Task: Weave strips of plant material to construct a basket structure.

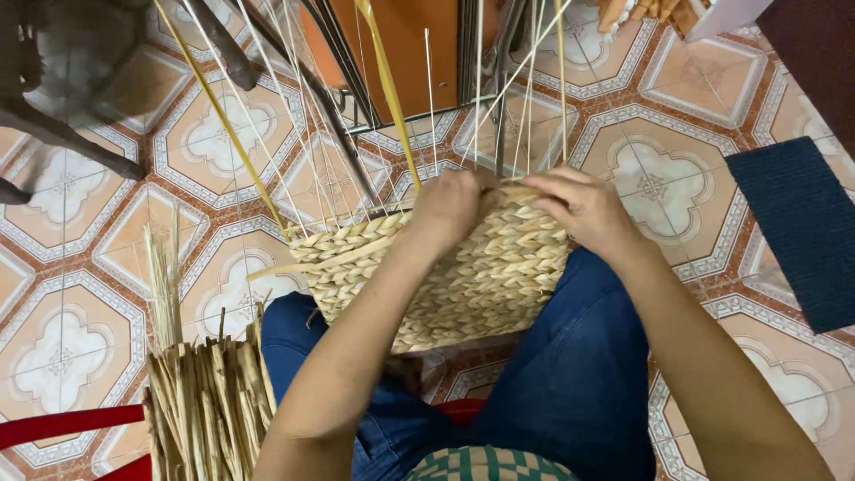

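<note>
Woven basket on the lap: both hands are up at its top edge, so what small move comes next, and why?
Probably tuck the strand under the right hand behind the next thin upright stake. Both hands, the left hand too, pinch the rim of the woven basket, where the top row looks unfinished and bare stakes rise above it.
</note>
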